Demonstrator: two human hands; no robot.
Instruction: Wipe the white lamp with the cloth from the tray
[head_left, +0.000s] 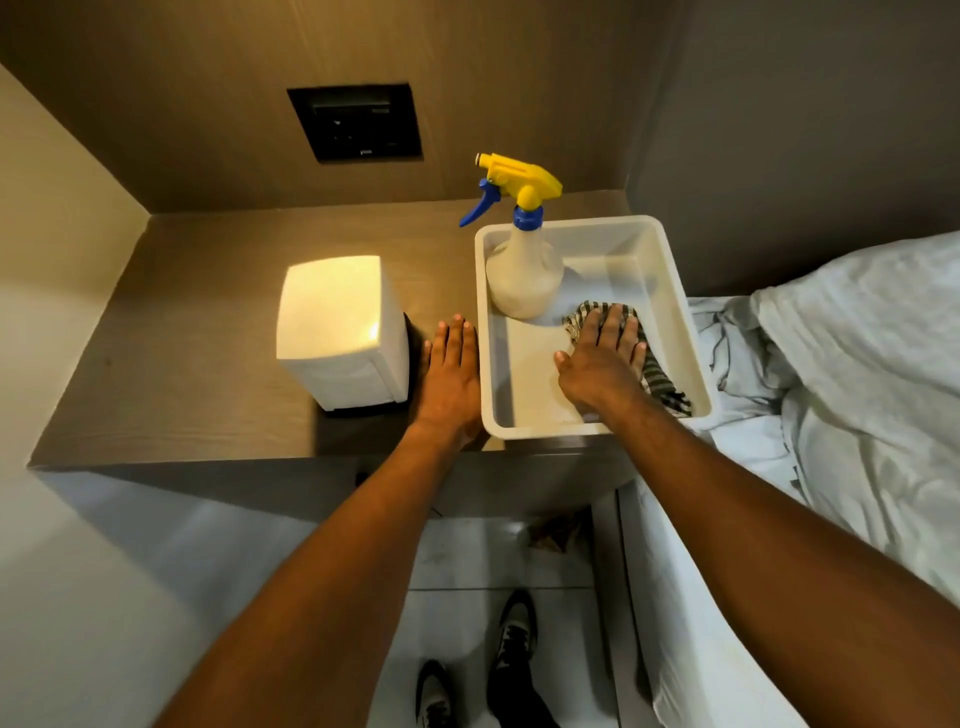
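A white box-shaped lamp (340, 332), lit, stands on the wooden bedside shelf (208, 322). To its right sits a white plastic tray (670, 291). A dark checked cloth (662, 382) lies in the tray's right half. My right hand (605, 356) lies flat on top of that cloth, fingers spread and not closed around it. My left hand (452, 371) rests palm down on the shelf between the lamp and the tray, holding nothing.
A spray bottle (522, 275) with a yellow and blue trigger head stands in the tray's far left corner. A dark switch panel (358, 122) is set in the back wall. A bed with rumpled white sheets (831, 364) borders the shelf on the right.
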